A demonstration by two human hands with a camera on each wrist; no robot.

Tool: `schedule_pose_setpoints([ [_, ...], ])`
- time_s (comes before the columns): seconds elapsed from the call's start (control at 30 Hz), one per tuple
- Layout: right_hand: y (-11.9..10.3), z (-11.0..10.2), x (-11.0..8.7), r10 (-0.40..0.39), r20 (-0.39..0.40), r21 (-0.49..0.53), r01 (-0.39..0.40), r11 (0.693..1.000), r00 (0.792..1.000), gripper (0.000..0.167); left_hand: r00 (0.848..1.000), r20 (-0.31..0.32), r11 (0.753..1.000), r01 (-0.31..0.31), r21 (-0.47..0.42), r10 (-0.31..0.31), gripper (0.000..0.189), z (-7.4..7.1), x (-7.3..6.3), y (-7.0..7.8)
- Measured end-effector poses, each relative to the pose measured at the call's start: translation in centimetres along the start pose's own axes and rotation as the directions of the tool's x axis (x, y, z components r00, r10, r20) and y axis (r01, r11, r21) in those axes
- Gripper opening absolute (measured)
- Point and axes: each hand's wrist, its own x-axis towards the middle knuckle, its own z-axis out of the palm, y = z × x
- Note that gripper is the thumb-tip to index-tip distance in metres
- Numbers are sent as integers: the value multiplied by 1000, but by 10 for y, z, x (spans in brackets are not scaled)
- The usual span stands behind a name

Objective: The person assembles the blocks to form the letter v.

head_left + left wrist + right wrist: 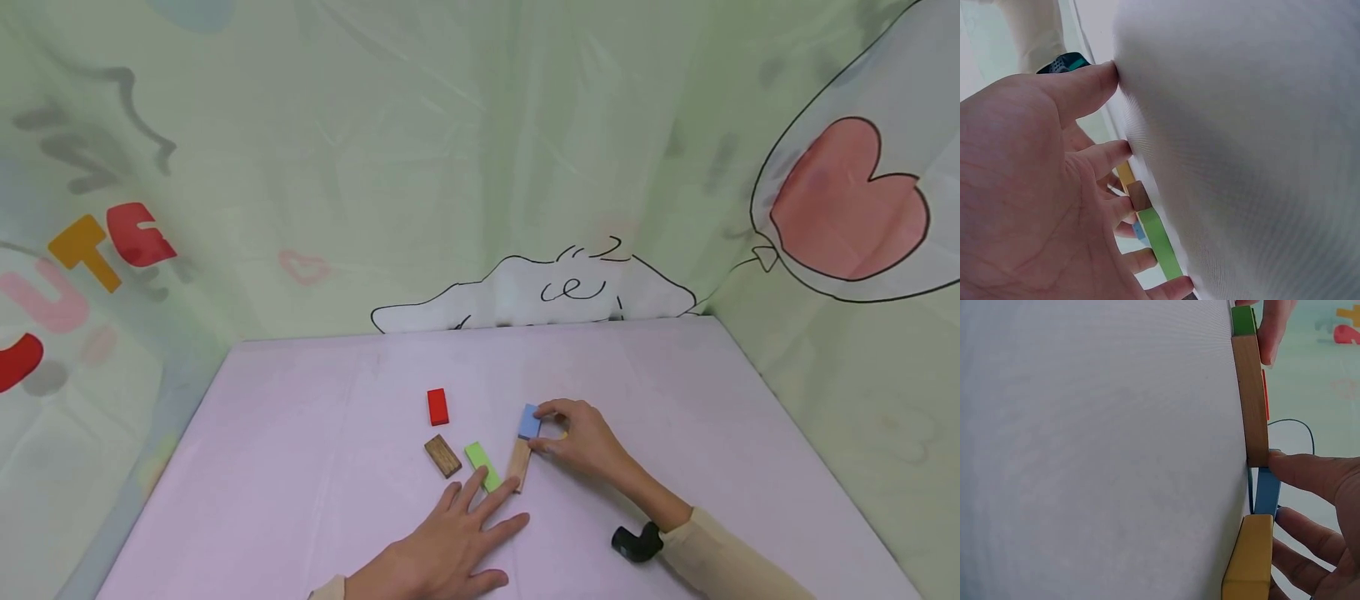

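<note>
My right hand (pixel 588 437) pinches a blue block (pixel 528 422) between thumb and forefinger. The blue block stands end to end with a light wooden block (pixel 519 462), and the thumb lies at their joint. With fingers spread, my left hand (pixel 450 542) rests on the table; its fingertips touch a green block (pixel 480 458) and the near end of the wooden one. In the right wrist view a yellow block (pixel 1250 556) stands beside the right hand's fingers; in the head view that hand mostly hides it.
A dark brown block (pixel 443 456) lies left of the green one, and a red block (pixel 438 407) lies farther back. The pale tabletop (pixel 300 433) ends at a printed cloth wall (pixel 412 167). A black device (pixel 637 543) sits at the right wrist.
</note>
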Motion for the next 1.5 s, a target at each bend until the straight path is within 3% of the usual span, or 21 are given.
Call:
schedule_pose_setpoints([
  [0.53, 0, -1, 1, -6, 6, 7, 6, 1000, 1000, 42, 1000, -6, 1000, 1, 12, -1, 70, 0, 1, -1],
  [0.8, -1, -1, 1, 26, 11, -25, -26, 999, 1000, 54, 1000, -1, 1000, 1, 1, -1, 70, -1, 1, -1],
  [1.5, -3, 0, 0, 63, 24, -16, -63, 998, 998, 60, 1000, 7, 1000, 12, -8, -12, 71, 3, 2, -1],
])
